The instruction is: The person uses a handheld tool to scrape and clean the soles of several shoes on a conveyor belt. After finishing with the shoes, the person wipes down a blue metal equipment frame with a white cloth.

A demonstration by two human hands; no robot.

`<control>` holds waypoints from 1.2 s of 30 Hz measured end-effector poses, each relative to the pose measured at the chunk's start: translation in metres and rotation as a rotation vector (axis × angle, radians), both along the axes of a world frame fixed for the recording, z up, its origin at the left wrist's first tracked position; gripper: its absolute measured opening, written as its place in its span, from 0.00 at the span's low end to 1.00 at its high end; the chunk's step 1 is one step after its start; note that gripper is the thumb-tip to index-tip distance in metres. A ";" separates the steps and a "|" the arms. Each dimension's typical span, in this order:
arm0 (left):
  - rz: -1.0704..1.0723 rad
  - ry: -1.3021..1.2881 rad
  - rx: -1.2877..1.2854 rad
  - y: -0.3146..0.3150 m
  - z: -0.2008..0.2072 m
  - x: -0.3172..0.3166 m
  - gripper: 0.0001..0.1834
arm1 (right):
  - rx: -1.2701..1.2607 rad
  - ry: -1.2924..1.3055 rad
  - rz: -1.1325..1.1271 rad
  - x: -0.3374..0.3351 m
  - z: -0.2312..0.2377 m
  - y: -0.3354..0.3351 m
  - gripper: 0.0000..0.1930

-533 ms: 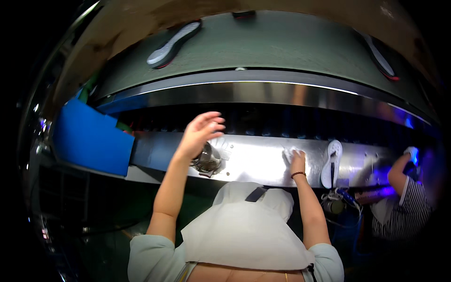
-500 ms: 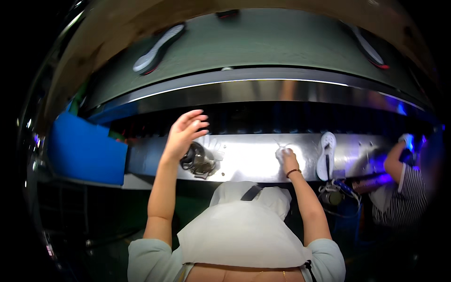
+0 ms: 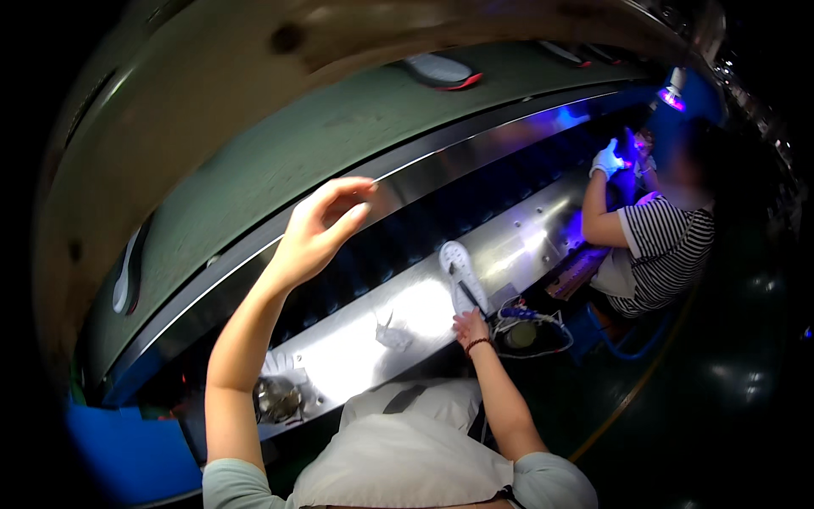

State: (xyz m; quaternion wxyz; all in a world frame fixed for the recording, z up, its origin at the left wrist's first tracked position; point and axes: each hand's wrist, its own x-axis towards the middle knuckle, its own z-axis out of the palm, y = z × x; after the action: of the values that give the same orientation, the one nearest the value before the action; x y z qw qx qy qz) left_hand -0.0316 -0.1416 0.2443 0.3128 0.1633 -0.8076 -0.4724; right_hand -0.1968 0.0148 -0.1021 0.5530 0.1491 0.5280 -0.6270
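Observation:
My left hand (image 3: 318, 229) is raised in front of the conveyor's metal edge, empty, its fingers curved and the thumb apart. Down on the shiny metal shelf lies a white shoe sole (image 3: 456, 259) with a dark narrow strip along its middle. My right hand (image 3: 470, 327), a beaded bracelet on its wrist, is at the near end of this sole with fingers apart; whether they touch it I cannot tell. A crumpled whitish cloth or tissue (image 3: 393, 337) rests on the shelf between my hands. Near my left forearm sits a dark, shiny round object (image 3: 278, 400), its kind unclear.
Beyond the metal shelf (image 3: 339, 356) runs a green conveyor belt (image 3: 280, 140) carrying soles with red edges (image 3: 443, 69). A blue bin (image 3: 127, 450) stands at the left. Cables and a round container (image 3: 521, 335) are right of my hand. A gloved co-worker (image 3: 666, 246) sits beyond, under a purple lamp (image 3: 672, 95).
My view has turned to the right. My right hand has left the crumpled cloth and moved over to the white sole. My left hand stays raised and empty.

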 end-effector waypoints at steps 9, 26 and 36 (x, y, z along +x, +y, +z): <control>0.547 -0.258 -1.000 -0.109 -0.005 -0.238 0.28 | -0.059 -0.525 -0.280 -0.037 -0.035 -0.017 0.31; 0.395 -0.401 -0.875 -0.020 0.017 0.032 0.13 | -0.071 0.996 0.117 -0.057 0.000 -0.054 0.19; 0.703 0.764 0.758 0.069 -0.042 0.105 0.24 | -0.064 1.014 0.526 -0.084 0.018 -0.074 0.10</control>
State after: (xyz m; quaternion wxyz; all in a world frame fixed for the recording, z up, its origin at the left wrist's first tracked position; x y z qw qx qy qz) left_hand 0.0736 -0.0728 0.2018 0.6353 0.3379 -0.3145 -0.6192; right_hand -0.2812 -0.0593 -0.0844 0.3723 -0.3235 0.7273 -0.4773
